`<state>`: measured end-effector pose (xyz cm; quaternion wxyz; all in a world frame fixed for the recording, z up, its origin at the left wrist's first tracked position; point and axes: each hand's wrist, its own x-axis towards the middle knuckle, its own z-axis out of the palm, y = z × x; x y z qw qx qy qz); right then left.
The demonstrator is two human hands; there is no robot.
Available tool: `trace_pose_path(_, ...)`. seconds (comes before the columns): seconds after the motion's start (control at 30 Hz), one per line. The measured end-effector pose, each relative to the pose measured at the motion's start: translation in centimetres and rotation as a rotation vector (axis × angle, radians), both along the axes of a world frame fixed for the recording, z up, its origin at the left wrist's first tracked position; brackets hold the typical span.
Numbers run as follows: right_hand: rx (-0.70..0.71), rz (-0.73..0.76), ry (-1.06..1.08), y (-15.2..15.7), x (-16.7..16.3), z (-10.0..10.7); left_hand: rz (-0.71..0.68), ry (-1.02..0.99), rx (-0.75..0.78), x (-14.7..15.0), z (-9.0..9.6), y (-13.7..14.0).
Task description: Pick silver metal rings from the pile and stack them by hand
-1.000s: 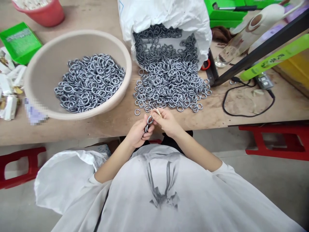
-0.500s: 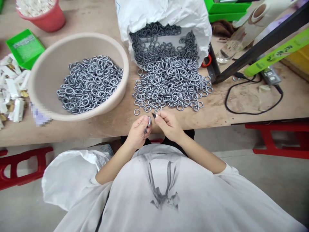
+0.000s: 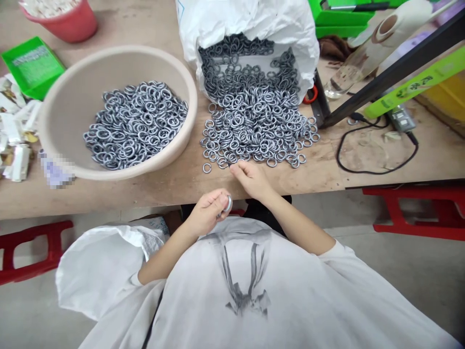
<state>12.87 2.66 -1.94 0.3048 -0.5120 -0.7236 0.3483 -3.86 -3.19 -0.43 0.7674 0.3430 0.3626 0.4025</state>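
Just in front of the table edge, my left hand [image 3: 206, 213] is closed around a grey metal ring [image 3: 228, 203], pinched between thumb and fingers. Whether more rings lie inside that hand is hidden. My right hand [image 3: 251, 179] is at the near side of a loose pile of grey metal rings [image 3: 257, 126], fingers closed on a small dark pointed tool [image 3: 230, 165]. Only a little of the tool shows. The pile spills from a white sack [image 3: 250, 19] lying on its side. Many more rings lie in a large beige basin [image 3: 65, 121] to the left.
At the left are a green tray [image 3: 32, 68], white pieces [image 3: 16, 140] and a red bucket [image 3: 78, 24]. A black metal bar [image 3: 392, 72], a plastic bottle [image 3: 345, 77] and a black cable [image 3: 339, 150] occupy the right. Red stools [image 3: 417, 228] stand below the table.
My hands have moved apart. The left has come down toward my body with the ring, while the right has gone slightly up toward the pile, still holding the dark tool.
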Motion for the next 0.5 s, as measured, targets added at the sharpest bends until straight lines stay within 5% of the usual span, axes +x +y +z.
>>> trace_pose_path(0.3,0.1,0.124,-0.553,2.7,-5.5,-0.6,0.348,0.079,-0.033,-4.9,-0.4,-0.1)
trace_pose_path(0.4,0.036,0.082,-0.383,2.8,-4.9,-0.3,0.376,0.023,-0.122,-5.3,-0.6,0.5)
trace_pose_path(0.5,-0.121,0.131,0.088,2.2,-3.5,0.2,0.309,-0.024,-0.209,-4.3,-0.8,1.3)
